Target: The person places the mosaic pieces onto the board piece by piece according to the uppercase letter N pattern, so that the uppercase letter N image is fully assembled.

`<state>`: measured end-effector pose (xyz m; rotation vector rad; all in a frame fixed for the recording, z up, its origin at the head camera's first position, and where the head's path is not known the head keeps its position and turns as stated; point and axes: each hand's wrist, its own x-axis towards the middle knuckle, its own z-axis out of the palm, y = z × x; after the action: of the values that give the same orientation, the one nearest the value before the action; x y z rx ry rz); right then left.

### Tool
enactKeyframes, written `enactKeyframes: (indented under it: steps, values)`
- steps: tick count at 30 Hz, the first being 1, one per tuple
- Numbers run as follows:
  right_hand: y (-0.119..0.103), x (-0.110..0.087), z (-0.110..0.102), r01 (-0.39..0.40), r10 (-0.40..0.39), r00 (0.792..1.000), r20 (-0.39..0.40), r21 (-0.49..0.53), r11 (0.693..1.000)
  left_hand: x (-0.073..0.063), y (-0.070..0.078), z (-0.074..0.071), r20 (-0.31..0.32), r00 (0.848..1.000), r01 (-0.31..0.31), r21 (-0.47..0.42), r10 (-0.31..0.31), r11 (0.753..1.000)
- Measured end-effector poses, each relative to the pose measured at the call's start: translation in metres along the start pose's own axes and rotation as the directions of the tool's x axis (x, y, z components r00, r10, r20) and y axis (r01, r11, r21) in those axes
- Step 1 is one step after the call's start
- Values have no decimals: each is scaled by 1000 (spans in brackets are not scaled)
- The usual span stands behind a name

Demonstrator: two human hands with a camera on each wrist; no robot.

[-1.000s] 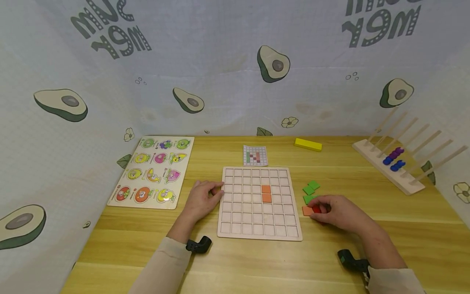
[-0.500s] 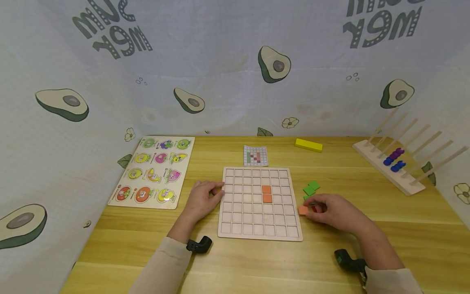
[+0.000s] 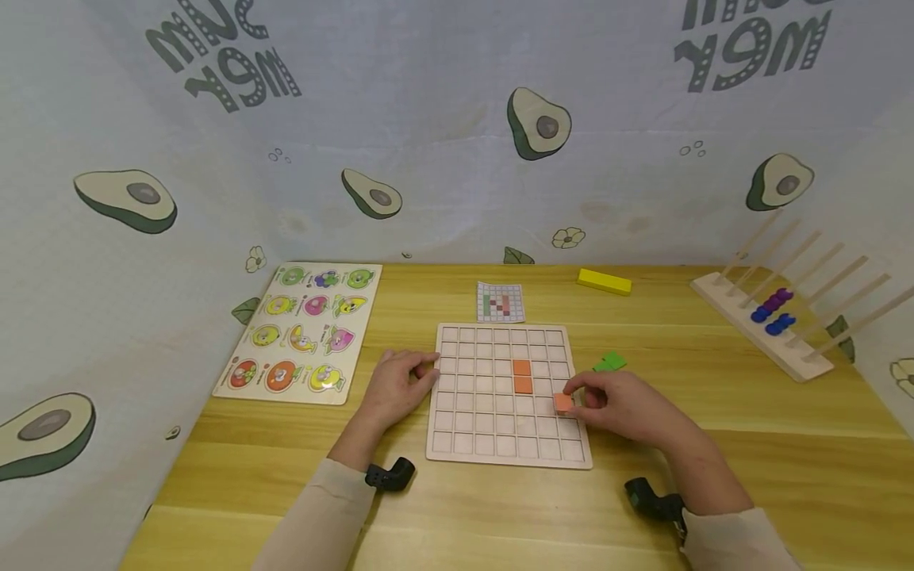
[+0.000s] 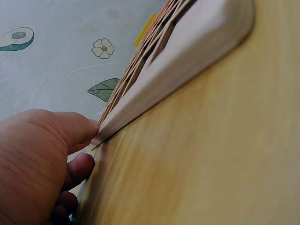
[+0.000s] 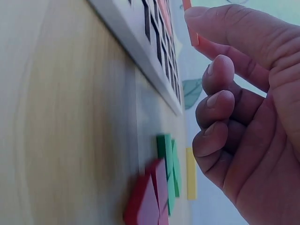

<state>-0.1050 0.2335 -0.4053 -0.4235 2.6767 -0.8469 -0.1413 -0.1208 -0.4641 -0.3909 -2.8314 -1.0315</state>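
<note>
Your right hand (image 3: 623, 406) pinches an orange square tile (image 3: 562, 403) between thumb and forefinger, over the right side of the wooden grid board (image 3: 474, 404). Your left hand (image 3: 394, 388), fingers relaxed, touches the board's left edge. Two orange tiles (image 3: 522, 368) fill adjoining cells of one column; green tiles (image 3: 610, 362) and red tiles (image 5: 141, 201) lie together on the table (image 3: 514, 519), right of the board.

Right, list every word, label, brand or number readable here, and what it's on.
"mer": backdrop, upper left, mirror-reversed; the partly cut-off line above looks like "Sum".
"mer": backdrop, upper right, mirror-reversed; the line above is cut off too far to read.
Fruit board: tiny labels beside the fruits, too small to read.
No other text readable.
</note>
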Motion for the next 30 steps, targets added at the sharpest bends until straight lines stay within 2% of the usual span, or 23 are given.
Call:
enactKeyframes:
  steps: [5, 14, 30]
  values:
    - [-7, 7, 6, 12, -12, 1000, -1, 2, 1000, 0, 1, 0, 1, 1000, 0, -7, 0, 1000]
    - [-15, 17, 17, 40, -43, 998, 42, 63, 997, 0, 1, 0, -16, 1000, -14, 7, 14, 1000]
    - [-24, 29, 31, 60, -60, 998, 20, 2, 998, 0, -1, 1, -18, 1000, -13, 10, 14, 1000]
